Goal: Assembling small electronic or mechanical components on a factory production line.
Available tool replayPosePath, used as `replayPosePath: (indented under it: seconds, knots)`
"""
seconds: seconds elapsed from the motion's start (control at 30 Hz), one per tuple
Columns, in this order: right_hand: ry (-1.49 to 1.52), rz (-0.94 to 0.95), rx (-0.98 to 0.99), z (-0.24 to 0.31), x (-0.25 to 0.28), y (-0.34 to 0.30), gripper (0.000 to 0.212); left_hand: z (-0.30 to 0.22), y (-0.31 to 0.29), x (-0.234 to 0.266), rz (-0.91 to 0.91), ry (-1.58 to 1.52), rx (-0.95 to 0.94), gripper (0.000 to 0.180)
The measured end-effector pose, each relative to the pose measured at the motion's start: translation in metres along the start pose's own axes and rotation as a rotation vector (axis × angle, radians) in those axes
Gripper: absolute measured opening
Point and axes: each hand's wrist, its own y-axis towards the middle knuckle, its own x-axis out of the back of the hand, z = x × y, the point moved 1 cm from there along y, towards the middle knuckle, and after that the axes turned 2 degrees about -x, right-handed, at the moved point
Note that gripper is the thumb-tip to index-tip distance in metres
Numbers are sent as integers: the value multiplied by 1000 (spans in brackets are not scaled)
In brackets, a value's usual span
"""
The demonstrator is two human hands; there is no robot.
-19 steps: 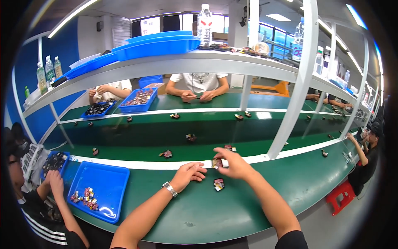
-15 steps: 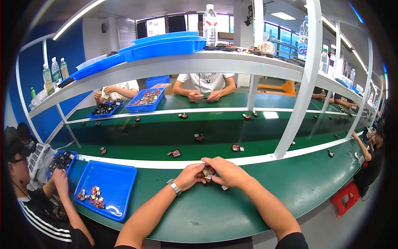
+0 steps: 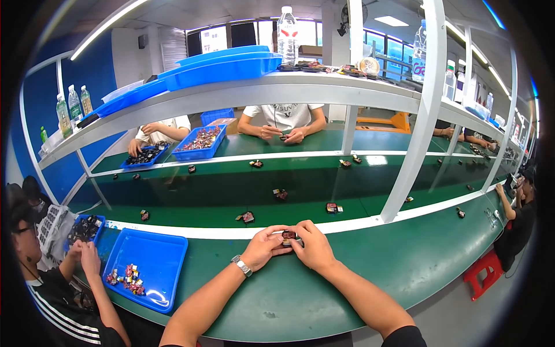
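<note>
Both hands meet over the near green worktop (image 3: 352,277). Between their fingers is a small black and dark red part (image 3: 288,236) with a pale strip; its exact kind is too small to make out. My left hand (image 3: 261,250), with a metal watch at the wrist, grips the part from the left. From the other side my right hand (image 3: 314,250) closes on it with thumb and fingers. A blue tray (image 3: 156,254) lies to the left, holding a small heap of red, black and yellow parts (image 3: 132,282).
A white rail (image 3: 219,232) separates the worktop from a dark green strip carrying scattered small parts (image 3: 334,208). A slanted white post (image 3: 413,115) rises at the right to a shelf with blue trays (image 3: 222,70) and bottles. Co-workers sit at left, across and far right, near a red stool (image 3: 483,274).
The part between my hands has turned so its dark red face shows, and my right hand has shifted. The co-worker at the left has brought both hands together.
</note>
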Motion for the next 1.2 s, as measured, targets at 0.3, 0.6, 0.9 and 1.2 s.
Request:
replayPosePath:
  seconds: [0.3, 0.6, 0.9, 1.2]
  knots:
    - [-211, -87, 340, -8, -4, -1, 32, 2, -2, -4, -33, -36, 6, 24]
    - [-188, -53, 393, -16, -4, 2, 23, 5, -1, 1, -16, -36, -3, 28]
    - [-124, 70, 351, -13, 5, 3, 18, 4, -1, -1, -9, -43, 10, 28]
    - [-59, 179, 257, -21, 10, 6, 19, 7, -1, -6, -7, 64, 19, 28]
